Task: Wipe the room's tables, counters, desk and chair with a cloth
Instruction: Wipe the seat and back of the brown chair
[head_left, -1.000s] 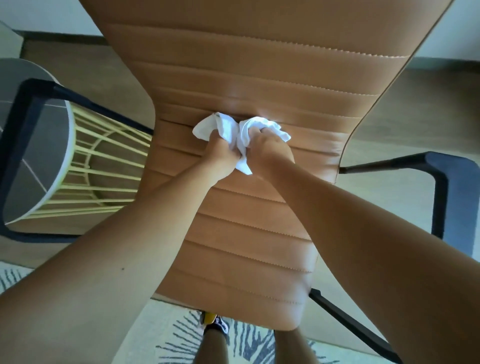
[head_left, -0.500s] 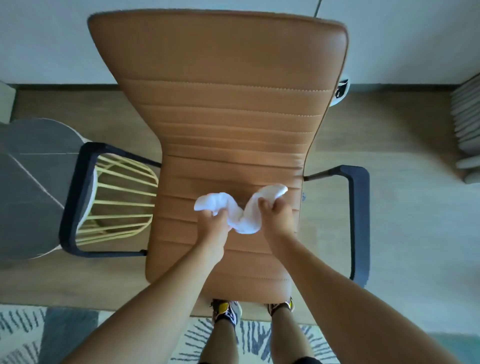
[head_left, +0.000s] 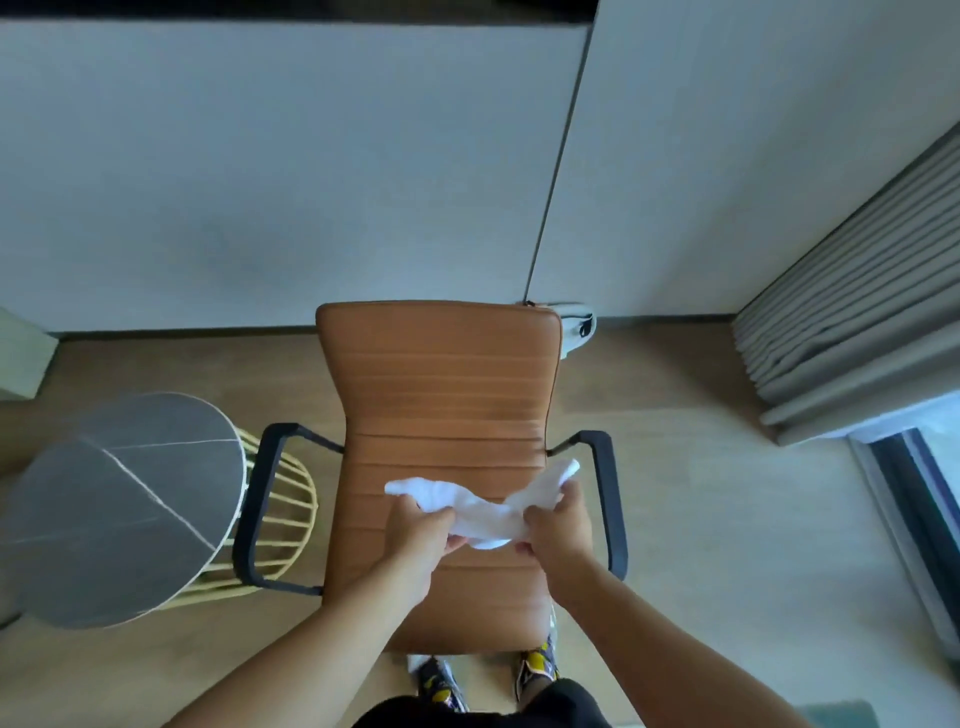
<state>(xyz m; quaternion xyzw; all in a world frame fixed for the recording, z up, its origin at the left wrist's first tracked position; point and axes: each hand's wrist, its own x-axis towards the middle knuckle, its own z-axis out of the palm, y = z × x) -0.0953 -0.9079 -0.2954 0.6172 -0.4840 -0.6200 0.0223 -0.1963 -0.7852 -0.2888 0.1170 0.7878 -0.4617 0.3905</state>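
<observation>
Smooth tan leather-look chair (head_left: 441, 395), soft white cloth (head_left: 483, 506), matt grey tabletop (head_left: 119, 509)

Chair (head_left: 441, 395) dead centre, backrest far, up against the wall (head_left: 260, 171). Round side table (head_left: 119, 509) just left of it, beside the left armrest (head_left: 260, 499). Curtain (head_left: 852, 332) far right. Cloth (head_left: 480, 506) stretched between left hand (head_left: 421, 530) and right hand (head_left: 558, 525), above the near seat.

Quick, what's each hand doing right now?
Left hand: closed, its grip holding the crumpled white cloth.
Right hand: closed, holding the same cloth's other end.
</observation>
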